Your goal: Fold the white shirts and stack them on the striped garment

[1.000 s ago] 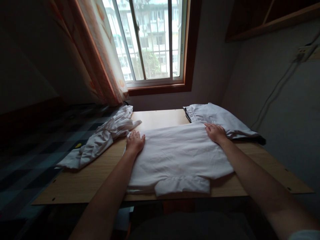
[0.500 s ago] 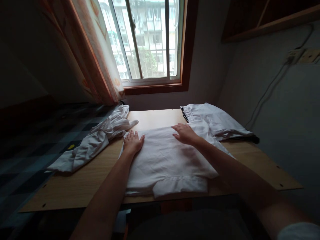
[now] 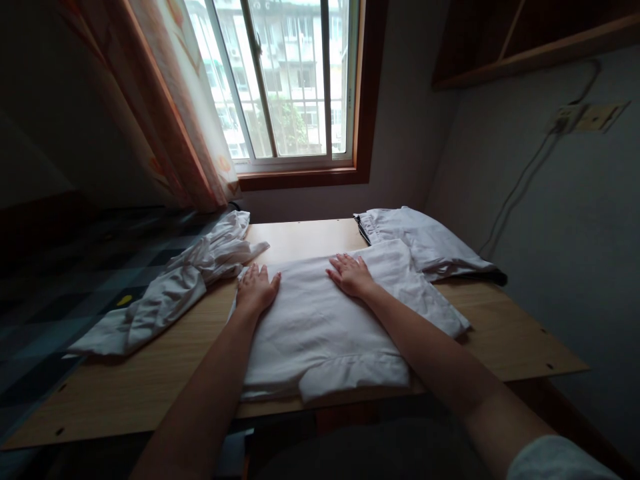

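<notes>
A white garment (image 3: 320,320) lies spread on the wooden board, with a folded-over flap along its near edge. My left hand (image 3: 257,290) rests palm down on its upper left corner, fingers spread. Near the garment's far edge, right of the middle, my right hand (image 3: 351,275) lies on the cloth with its fingers apart. Neither hand grips the fabric. Part of the garment's right side is hidden under my right forearm.
A crumpled white garment (image 3: 175,287) lies left, partly on checked cloth (image 3: 45,300). Folded white clothes (image 3: 420,240) with something dark beneath sit at the back right of the wooden board (image 3: 500,320). Behind are a window (image 3: 295,87) and curtain (image 3: 160,107).
My right hand has moved left and slightly nearer across the cloth. The left hand stays at the upper left corner. The camera view has shifted a little.
</notes>
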